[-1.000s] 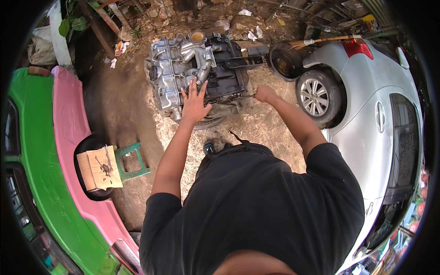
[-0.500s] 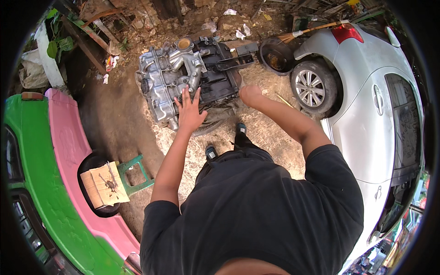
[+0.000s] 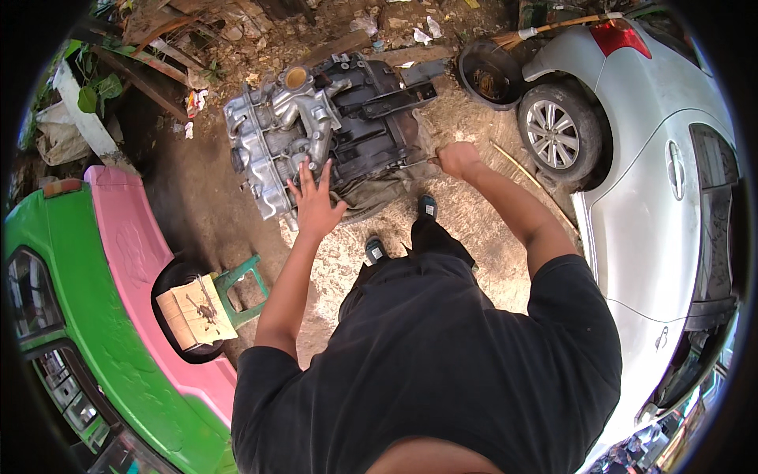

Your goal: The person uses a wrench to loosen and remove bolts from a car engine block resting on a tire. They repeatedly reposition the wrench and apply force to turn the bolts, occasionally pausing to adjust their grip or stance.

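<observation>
Head view: engine block lies lengthwise left-right; left hand splayed on it, right hand fisted

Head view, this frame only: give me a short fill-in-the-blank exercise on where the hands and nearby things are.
1. The left hand rests with spread fingers on the grey metal ____ lying on the dirt ground.
2. The right hand is closed into a ____.
3. The silver car stands to the person's ____.
4. The small stool has a ____ frame.

Missing words: engine; fist; right; green
</observation>
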